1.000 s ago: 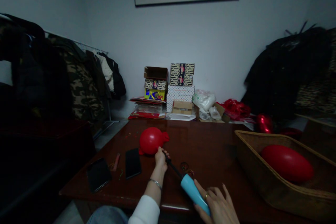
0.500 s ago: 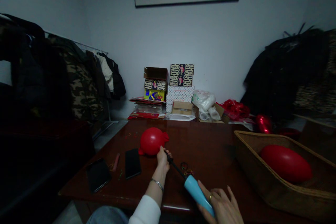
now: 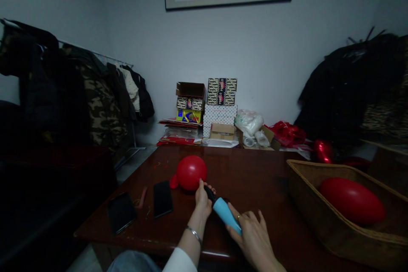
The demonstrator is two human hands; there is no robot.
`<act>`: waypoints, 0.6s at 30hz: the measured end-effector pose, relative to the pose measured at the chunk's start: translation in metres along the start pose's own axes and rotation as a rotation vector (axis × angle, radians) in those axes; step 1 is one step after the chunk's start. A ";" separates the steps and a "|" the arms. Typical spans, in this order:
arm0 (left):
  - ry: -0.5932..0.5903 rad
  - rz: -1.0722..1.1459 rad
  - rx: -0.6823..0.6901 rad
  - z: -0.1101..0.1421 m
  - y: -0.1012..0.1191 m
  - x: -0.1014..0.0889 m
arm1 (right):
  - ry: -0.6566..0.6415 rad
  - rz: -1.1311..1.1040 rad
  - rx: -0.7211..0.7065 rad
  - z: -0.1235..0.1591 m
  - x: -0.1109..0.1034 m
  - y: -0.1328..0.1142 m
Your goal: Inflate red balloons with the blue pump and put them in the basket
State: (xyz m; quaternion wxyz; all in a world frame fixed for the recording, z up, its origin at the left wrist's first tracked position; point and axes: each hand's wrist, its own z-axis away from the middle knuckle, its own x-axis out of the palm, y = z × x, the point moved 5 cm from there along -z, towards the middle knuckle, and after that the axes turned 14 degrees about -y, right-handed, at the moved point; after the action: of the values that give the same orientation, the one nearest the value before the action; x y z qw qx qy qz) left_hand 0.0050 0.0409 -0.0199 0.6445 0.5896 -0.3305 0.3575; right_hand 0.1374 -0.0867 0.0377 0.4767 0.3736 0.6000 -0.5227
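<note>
A partly filled red balloon (image 3: 191, 173) sits over the table in front of me, a limp red piece sticking out at its left. My left hand (image 3: 204, 197) is closed at the balloon's near side, around its neck and the black nozzle end of a hand pump. The pump's light-blue barrel (image 3: 227, 215) slants down to the right, close to my left fingers. My right hand (image 3: 253, 231) grips the barrel's lower end with thumb and palm, the other fingers partly stretched out. The balloon's neck is hidden by my left fingers.
Two dark phone-like slabs (image 3: 162, 198) and a small reddish stick (image 3: 143, 197) lie left on the brown table (image 3: 255, 170). At the right, a wicker basket (image 3: 318, 212) holds another red balloon (image 3: 352, 201). Stacked boxes (image 3: 219, 114) and plastic bags (image 3: 250, 122) stand beyond the table's far edge.
My right hand has pushed the blue barrel up and left toward my left hand; the dark rod between them is now mostly out of sight. The balloon has shifted slightly right and turned.
</note>
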 end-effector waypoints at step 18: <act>-0.128 0.094 0.024 0.001 0.003 0.005 | -0.058 -0.120 0.039 -0.001 -0.004 0.004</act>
State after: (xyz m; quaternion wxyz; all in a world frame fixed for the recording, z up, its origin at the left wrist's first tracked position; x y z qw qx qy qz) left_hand 0.0055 0.0402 -0.0138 0.5974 0.6030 -0.3938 0.3528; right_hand 0.1427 -0.0847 0.0408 0.4545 0.3309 0.5968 -0.5725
